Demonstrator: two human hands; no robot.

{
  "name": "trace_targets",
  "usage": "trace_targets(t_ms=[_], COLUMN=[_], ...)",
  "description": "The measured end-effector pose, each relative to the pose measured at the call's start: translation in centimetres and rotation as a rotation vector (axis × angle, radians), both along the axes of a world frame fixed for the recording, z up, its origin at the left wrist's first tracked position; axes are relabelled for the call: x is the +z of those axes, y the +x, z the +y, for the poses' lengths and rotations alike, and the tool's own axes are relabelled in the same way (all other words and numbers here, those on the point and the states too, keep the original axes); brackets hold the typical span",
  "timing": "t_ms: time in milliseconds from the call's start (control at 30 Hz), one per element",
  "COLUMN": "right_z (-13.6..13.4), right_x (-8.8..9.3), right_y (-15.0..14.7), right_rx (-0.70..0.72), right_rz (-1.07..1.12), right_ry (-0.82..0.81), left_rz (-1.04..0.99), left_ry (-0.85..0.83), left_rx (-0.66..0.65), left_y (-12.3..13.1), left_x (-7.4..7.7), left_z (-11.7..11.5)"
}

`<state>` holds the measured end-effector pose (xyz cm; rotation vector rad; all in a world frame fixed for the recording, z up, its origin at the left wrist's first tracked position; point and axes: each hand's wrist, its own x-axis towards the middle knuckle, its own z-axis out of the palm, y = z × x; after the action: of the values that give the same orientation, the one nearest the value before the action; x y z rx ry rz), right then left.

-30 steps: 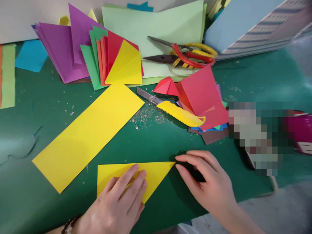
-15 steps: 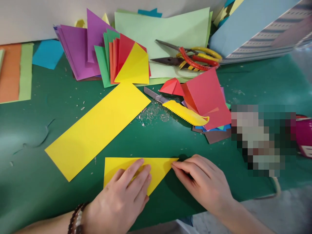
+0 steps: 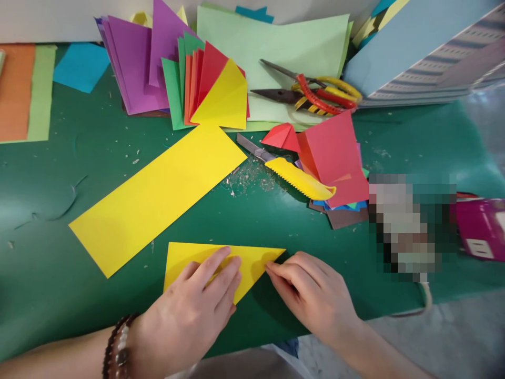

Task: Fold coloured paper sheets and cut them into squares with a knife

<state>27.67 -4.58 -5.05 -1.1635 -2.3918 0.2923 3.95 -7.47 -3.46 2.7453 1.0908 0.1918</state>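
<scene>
Right hand (image 3: 311, 297) has closed in since the earlier frame; its fingertips (image 3: 269, 268) now sit at the right corner of the folded yellow paper triangle (image 3: 256, 260), grip unclear. Left hand (image 3: 185, 316) lies flat, fingers spread, pressing the triangle near the front edge of the green cutting mat (image 3: 47, 179). Paper judged light, thin, soft; hold by the corners. Yellow paper strip (image 3: 158, 200) lies beyond, apart.

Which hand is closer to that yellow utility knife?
The right hand is nearer: it sits below the yellow utility knife, at the tip of the folded yellow paper. The left hand is farther, below and to the knife's left, resting on that paper.
</scene>
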Motion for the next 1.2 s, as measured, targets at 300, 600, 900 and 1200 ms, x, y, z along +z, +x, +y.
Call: trace_targets(t_ms=[300, 600, 900, 1200], right_z=[-0.4, -0.8, -1.6, -2.3], right_x=[0.1, 0.4, 0.4, 0.5], right_y=[-0.3, -1.2, -2.0, -2.8], right_rx=[0.008, 0.033, 0.077, 0.123], right_rz=[0.011, 0.014, 0.020, 0.028], right_ry=[-0.049, -0.094, -0.088, -0.090], left_rz=[0.010, 0.022, -0.005, 0.010], left_ry=[0.004, -0.040, -0.048, -0.029], left_rx=[-0.011, -0.046, -0.007, -0.034], left_y=[-0.1, -0.2, 0.0, -0.1], left_x=[0.2, 0.0, 0.4, 0.8], left_z=[0.3, 0.2, 0.4, 0.7])
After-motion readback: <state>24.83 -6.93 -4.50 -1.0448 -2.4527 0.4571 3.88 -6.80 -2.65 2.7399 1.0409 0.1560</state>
